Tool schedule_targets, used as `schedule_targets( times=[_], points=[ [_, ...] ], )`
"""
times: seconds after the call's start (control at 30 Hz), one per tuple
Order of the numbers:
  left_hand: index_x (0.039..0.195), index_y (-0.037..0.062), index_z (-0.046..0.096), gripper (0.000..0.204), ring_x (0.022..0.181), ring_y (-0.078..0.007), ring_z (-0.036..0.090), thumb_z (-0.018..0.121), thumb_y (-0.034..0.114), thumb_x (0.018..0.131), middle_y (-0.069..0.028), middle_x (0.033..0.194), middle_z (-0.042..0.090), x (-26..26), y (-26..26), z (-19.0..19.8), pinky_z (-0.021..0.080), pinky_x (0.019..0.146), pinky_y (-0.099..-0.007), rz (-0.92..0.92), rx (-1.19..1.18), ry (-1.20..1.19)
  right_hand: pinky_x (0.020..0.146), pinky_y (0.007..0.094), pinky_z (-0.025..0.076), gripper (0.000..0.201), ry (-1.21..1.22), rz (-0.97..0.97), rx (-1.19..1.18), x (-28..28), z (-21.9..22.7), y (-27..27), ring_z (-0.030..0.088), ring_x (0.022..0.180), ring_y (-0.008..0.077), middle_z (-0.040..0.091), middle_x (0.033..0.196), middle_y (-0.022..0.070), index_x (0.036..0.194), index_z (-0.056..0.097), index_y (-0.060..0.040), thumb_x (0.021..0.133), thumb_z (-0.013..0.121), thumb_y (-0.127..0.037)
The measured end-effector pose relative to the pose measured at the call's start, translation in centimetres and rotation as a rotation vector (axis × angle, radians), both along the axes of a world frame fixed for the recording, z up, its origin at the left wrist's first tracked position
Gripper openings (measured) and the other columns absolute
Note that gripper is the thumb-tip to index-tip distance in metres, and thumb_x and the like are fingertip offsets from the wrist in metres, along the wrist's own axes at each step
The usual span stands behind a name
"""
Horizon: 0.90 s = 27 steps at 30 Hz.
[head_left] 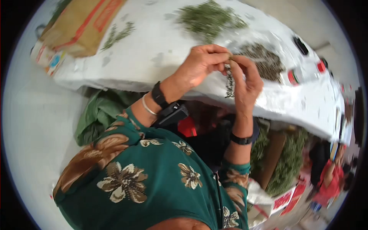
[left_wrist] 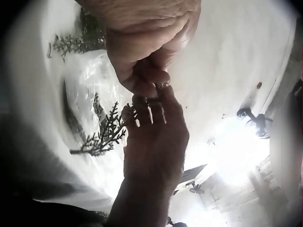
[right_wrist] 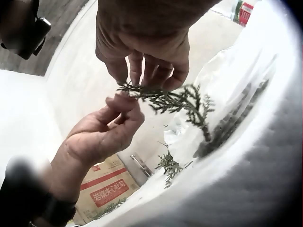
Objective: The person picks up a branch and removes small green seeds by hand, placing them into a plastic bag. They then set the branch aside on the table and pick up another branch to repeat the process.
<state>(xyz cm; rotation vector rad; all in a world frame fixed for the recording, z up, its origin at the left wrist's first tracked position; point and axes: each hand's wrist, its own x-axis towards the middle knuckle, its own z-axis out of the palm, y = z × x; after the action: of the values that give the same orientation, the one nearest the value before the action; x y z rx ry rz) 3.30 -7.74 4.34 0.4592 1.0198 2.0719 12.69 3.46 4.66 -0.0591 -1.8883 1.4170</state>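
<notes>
A small green leafy sprig (head_left: pixel 229 82) hangs between the two hands over the front of the white-covered table. My left hand (head_left: pixel 199 64) pinches one end, fingertips meeting those of my right hand (head_left: pixel 248 82). In the right wrist view, the left hand (right_wrist: pixel 106 130) holds the tip of the sprig (right_wrist: pixel 177 101), and the right hand (right_wrist: pixel 142 47) grips it from above. The left wrist view has the sprig (left_wrist: pixel 108 135) sticking out beside the right hand (left_wrist: pixel 155 142), under the left hand (left_wrist: pixel 151 38). Curled fingers partly hide the pinched end.
Behind the hands lie a green leafy pile (head_left: pixel 209 18) and a brownish heap (head_left: pixel 262 61) on clear plastic. A bottle (head_left: pixel 303 74) lies right; a cardboard box (head_left: pixel 82 28) and loose sprigs (head_left: pixel 118 35) are left. Greenery (head_left: pixel 287 161) fills a container below. A person in red (head_left: pixel 329 182) is far right.
</notes>
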Motion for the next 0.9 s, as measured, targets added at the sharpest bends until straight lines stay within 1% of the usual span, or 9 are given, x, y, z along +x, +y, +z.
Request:
schedule_targets(
  times=[0.17,0.3,0.33,0.43,0.5,0.53,0.6,0.73,0.9],
  points=[
    [0.098,-0.0010,0.057,0.018,0.065,-0.0114,0.053,0.058,0.011,0.085,-0.0033,0.077,0.058,-4.2,-6.3,0.7,0.046,0.067,-0.0306,0.053,0.159,-0.079,0.073,0.0232,0.045,0.024,0.012,-0.009,-0.171,-0.9,0.7,0.0,0.055,0.085,0.0109,0.060,0.101,0.0081,0.107,0.057,0.0016,0.083,0.059,-0.003],
    [0.095,-0.0001,0.056,0.014,0.063,-0.0106,0.047,0.058,0.010,0.085,-0.0031,0.075,0.054,-8.9,-14.9,2.7,0.042,0.069,-0.0294,0.331,0.230,-0.078,0.073,0.0235,0.045,0.026,-0.031,-0.023,-0.267,-1.5,0.7,0.3,0.056,0.082,0.0108,0.062,0.099,0.0062,0.109,0.057,0.0011,0.085,0.059,-0.009],
    [0.095,-0.0001,0.056,0.014,0.063,-0.0106,0.047,0.058,0.010,0.085,-0.0031,0.075,0.054,-10.6,-17.3,3.0,0.042,0.069,-0.0294,0.340,0.237,-0.070,0.073,0.0235,0.045,0.026,-0.024,-0.012,-0.262,-1.8,0.4,0.4,0.056,0.082,0.0108,0.062,0.099,0.0062,0.109,0.057,0.0011,0.085,0.059,-0.009],
    [0.091,0.0006,0.059,0.012,0.067,-0.0121,0.054,0.059,0.009,0.082,-0.0030,0.077,0.058,-14.7,-22.3,4.0,0.046,0.074,-0.0300,0.429,0.144,0.105,0.071,0.0231,0.046,0.027,-0.040,-0.015,-0.220,-2.6,-0.9,0.5,0.056,0.080,0.0109,0.062,0.098,0.0063,0.108,0.058,0.0009,0.084,0.060,-0.012],
    [0.091,0.0002,0.058,0.013,0.063,-0.0116,0.055,0.060,0.007,0.080,-0.0027,0.075,0.058,-16.2,-24.3,4.5,0.048,0.066,-0.0286,0.614,-0.132,0.344,0.070,0.0227,0.045,0.026,-0.034,-0.015,-0.209,-3.2,-1.5,0.5,0.056,0.079,0.0104,0.062,0.097,0.0063,0.107,0.059,0.0009,0.084,0.061,-0.012],
    [0.091,0.0002,0.058,0.013,0.063,-0.0116,0.055,0.060,0.007,0.080,-0.0027,0.075,0.058,-17.9,-25.3,4.3,0.048,0.066,-0.0286,0.618,-0.124,0.346,0.069,0.0223,0.045,0.026,-0.040,-0.027,-0.202,-3.4,-1.8,0.6,0.056,0.077,0.0099,0.063,0.096,0.0063,0.106,0.059,0.0008,0.084,0.061,-0.013],
    [0.100,0.0005,0.057,0.023,0.066,-0.0114,0.055,0.062,0.009,0.079,-0.0043,0.078,0.059,-21.5,-26.8,3.2,0.047,0.065,-0.0272,0.607,-0.540,0.288,0.068,0.0219,0.045,0.025,-0.045,-0.051,-0.196,-3.3,-2.1,0.8,0.056,0.075,0.0095,0.063,0.095,0.0063,0.105,0.060,0.0008,0.084,0.061,-0.014],
    [0.106,-0.0004,0.056,0.032,0.062,-0.0102,0.056,0.064,0.012,0.078,-0.0035,0.077,0.061,-21.6,-27.0,1.4,0.047,0.056,-0.0253,0.755,-0.587,0.437,0.064,0.0205,0.044,0.023,-0.061,-0.154,-0.230,-2.8,-2.2,1.3,0.056,0.069,0.0082,0.064,0.089,0.0062,0.101,0.061,0.0007,0.084,0.061,-0.014],
    [0.108,-0.0005,0.057,0.033,0.062,-0.0094,0.056,0.063,0.014,0.079,-0.0032,0.077,0.062,-17.5,-23.8,1.4,0.046,0.052,-0.0232,0.658,-0.582,0.526,0.059,0.0200,0.042,0.019,0.017,-0.168,-0.270,-0.9,-2.4,2.6,0.053,0.063,0.0075,0.062,0.078,0.0032,0.096,0.062,0.0008,0.082,0.062,-0.013]
  ],
)
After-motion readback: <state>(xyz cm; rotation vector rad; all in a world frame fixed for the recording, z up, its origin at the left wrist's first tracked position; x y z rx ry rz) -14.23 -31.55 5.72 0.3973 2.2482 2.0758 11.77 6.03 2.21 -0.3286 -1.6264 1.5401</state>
